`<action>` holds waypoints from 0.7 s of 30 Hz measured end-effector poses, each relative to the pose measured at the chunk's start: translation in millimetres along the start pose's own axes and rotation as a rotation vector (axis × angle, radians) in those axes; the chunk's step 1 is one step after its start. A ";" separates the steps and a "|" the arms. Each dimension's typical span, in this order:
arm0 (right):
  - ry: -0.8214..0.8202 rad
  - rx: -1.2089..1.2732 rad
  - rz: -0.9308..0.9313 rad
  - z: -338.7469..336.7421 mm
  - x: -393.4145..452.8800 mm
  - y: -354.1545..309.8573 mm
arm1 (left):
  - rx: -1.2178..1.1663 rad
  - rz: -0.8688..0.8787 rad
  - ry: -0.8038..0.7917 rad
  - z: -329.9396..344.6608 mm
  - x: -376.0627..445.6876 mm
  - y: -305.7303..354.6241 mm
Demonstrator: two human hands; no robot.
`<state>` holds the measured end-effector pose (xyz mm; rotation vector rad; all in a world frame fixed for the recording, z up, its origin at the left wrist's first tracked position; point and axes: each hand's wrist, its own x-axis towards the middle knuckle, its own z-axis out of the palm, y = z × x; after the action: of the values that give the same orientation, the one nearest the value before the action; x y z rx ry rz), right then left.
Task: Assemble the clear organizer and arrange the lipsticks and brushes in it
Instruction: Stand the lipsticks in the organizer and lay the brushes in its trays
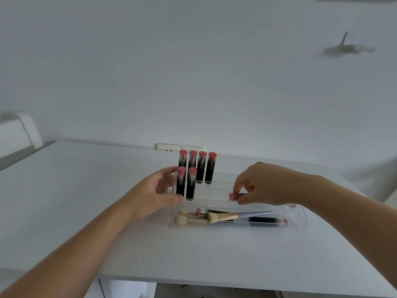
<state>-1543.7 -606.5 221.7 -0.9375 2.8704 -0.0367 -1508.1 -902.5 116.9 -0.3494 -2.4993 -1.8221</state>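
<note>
A clear stepped organizer (217, 190) stands on the white table. Several black lipsticks with pink caps (197, 166) stand upright in its back and middle rows at the left. My left hand (154, 190) holds the organizer's left end, thumb near the front, fingers behind the leftmost lipstick. My right hand (264, 186) pinches a lipstick (234, 196) lying sideways, pink cap to the left, over the middle row. The front tray holds brushes (223, 217), sponge applicators (182, 216) and a lying lipstick (268, 221).
The white table (86, 190) runs to a front edge near the bottom. A wall socket (169, 147) sits behind the organizer. A white chair back (19, 130) stands at the left.
</note>
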 end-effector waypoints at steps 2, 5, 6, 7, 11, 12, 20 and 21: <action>0.006 0.051 0.011 1.1 0.2 2.3 | 0.005 0.005 -0.007 0.1 0.2 0.3; 0.016 0.083 -0.006 2.2 -0.9 4.3 | 0.001 0.008 -0.006 0.2 0.8 0.5; 0.030 0.081 -0.014 2.0 -0.5 5.2 | 0.005 0.006 -0.003 0.1 0.8 0.4; 0.052 0.081 -0.021 1.6 0.5 6.6 | 0.010 0.006 0.000 0.2 1.1 0.2; 0.158 0.206 -0.091 1.1 4.9 6.0 | 0.015 0.015 0.002 0.9 0.8 0.1; 0.182 0.246 -0.113 2.1 5.3 3.1 | 0.015 0.013 0.006 0.9 0.6 0.1; 0.441 0.689 -0.127 15.6 10.6 -29.1 | 0.001 -0.015 0.021 1.5 -1.0 3.8; 0.456 0.724 -0.109 18.1 11.6 -32.1 | 0.003 -0.013 0.023 1.7 -1.4 4.6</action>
<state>-1532.0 -639.0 204.4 -0.9960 2.7666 -1.3460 -1505.7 -899.8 120.5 -0.3108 -2.4942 -1.8163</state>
